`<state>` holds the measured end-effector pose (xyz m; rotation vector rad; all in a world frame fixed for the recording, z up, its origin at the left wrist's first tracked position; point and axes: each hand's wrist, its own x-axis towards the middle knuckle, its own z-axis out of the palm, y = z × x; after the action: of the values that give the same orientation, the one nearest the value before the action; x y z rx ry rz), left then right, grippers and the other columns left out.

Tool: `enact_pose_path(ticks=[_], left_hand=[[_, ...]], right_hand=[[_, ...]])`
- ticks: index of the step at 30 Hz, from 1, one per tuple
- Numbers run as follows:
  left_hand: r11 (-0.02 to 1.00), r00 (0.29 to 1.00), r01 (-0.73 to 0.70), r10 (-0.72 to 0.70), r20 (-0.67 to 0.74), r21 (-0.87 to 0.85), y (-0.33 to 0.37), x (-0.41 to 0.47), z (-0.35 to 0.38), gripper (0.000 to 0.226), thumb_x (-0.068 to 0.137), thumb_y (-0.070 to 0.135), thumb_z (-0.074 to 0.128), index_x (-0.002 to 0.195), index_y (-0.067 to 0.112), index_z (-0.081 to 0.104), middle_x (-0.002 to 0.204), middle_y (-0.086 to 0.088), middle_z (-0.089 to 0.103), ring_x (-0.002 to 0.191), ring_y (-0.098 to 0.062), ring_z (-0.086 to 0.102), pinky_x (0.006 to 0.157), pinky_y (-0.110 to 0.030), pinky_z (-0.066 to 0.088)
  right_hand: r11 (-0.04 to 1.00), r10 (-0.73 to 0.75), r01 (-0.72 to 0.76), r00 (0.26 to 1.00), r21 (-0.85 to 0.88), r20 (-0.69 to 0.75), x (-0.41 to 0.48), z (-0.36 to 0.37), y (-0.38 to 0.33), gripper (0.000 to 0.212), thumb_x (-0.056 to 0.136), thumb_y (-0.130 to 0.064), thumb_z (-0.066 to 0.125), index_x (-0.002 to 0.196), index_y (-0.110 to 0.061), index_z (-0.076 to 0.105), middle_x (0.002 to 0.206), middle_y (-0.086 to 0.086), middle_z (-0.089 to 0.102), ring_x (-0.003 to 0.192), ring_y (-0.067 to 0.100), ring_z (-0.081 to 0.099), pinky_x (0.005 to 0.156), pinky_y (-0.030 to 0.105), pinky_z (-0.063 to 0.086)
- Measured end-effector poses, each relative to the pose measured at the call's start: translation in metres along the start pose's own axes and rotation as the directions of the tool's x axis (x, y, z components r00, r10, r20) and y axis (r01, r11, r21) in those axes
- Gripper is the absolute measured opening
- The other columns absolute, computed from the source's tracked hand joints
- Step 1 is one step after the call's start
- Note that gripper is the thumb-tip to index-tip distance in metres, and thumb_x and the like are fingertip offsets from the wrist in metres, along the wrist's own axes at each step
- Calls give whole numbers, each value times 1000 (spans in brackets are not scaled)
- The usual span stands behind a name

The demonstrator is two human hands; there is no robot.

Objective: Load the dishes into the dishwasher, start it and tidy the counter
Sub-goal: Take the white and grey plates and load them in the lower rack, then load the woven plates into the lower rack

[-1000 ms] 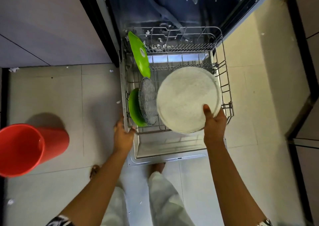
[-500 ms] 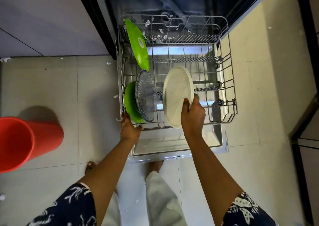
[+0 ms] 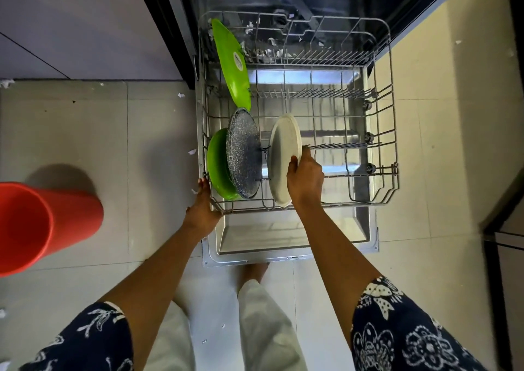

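Note:
The dishwasher's lower wire rack [image 3: 392, 143] is pulled out over the open door [image 3: 283, 237]. A white speckled plate [image 3: 282, 155] stands on edge among the tines at the rack's front, and my right hand [image 3: 304, 179] grips its right rim. Left of it stand a grey speckled plate [image 3: 243, 155] and a green plate [image 3: 218, 166], both upright. A second green plate [image 3: 231, 61] leans at the rack's back left. My left hand [image 3: 202, 209] holds the rack's front left corner.
A red bucket [image 3: 42, 223] lies on its side on the tiled floor at the left. Grey cabinet fronts [image 3: 85, 24] flank the dishwasher on the left. Small white scraps dot the floor. My feet stand just before the door's edge.
The white plate has turned from facing me to standing on edge and has gone down between the rack's tines. My right hand went with it; my left hand stayed at the rack's corner.

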<state>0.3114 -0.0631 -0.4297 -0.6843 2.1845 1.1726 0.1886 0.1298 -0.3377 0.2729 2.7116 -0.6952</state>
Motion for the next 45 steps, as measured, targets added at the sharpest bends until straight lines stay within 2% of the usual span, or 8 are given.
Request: enact_pose_path(ticks=[7,12,16,21,25,30,36,45], left_hand=[[999,999,41,-41,34,11,2,2,-2,101,84,10,68,150,23,-8,159,3,-5,142,-26,25,112,-54,27],[950,990,142,-132,53,-278,12,3,-14,87,85,-10,58,152,24,13,132,-6,43,96,-14,55,74,-11,48],[918,972,207,-232,-34,-337,40,-15,-37,69,89,-4,55,149,16,26,145,-13,41,128,-33,45,105,-36,38],[908,983,65,-130,-131,-414,115,-74,-90,51,90,-10,48,140,-3,38,142,-24,42,125,-34,48,84,-15,45],[849,950,-199,43,-310,-490,169,-126,-175,35,89,-12,50,125,-9,51,125,-23,56,91,6,61,80,-10,45],[762,849,-378,59,-525,-526,185,-166,-327,29,91,-8,51,119,-5,55,113,-8,58,79,20,56,82,-6,44],[820,642,-441,4,-767,-365,164,-159,-557,26,93,4,54,118,6,60,110,-1,60,102,-12,56,84,-21,42],[959,498,-250,7,-867,-136,123,-104,-817,37,87,13,63,123,14,59,123,-12,57,110,-27,54,94,-37,45]], right_hand=[[1000,29,-30,995,1,95,28,1,5,31,98,-20,41,124,-3,46,105,19,64,93,36,63,75,42,54],[993,102,-111,970,28,220,27,-9,7,39,94,-27,50,126,-7,43,114,18,62,100,36,61,78,39,50],[977,196,-210,946,29,258,10,-26,-6,63,88,-35,58,140,-11,31,130,13,53,118,35,52,92,44,47],[998,62,-66,983,15,175,-40,-72,-57,56,90,-27,55,139,-8,36,136,16,45,123,35,42,96,44,41],[978,-200,189,970,93,138,-75,-121,-138,47,90,-22,55,134,-11,44,134,14,49,123,33,42,100,40,38],[835,-546,530,831,148,105,-90,-158,-285,40,84,-31,50,114,-6,61,114,17,60,107,36,54,93,35,37],[630,-757,752,650,193,-60,-55,-141,-521,37,77,-32,49,93,-4,67,96,15,68,91,34,64,86,26,35],[600,-785,780,617,178,-55,-21,-107,-788,25,86,-19,60,109,-8,64,109,13,62,107,32,54,90,37,41]])
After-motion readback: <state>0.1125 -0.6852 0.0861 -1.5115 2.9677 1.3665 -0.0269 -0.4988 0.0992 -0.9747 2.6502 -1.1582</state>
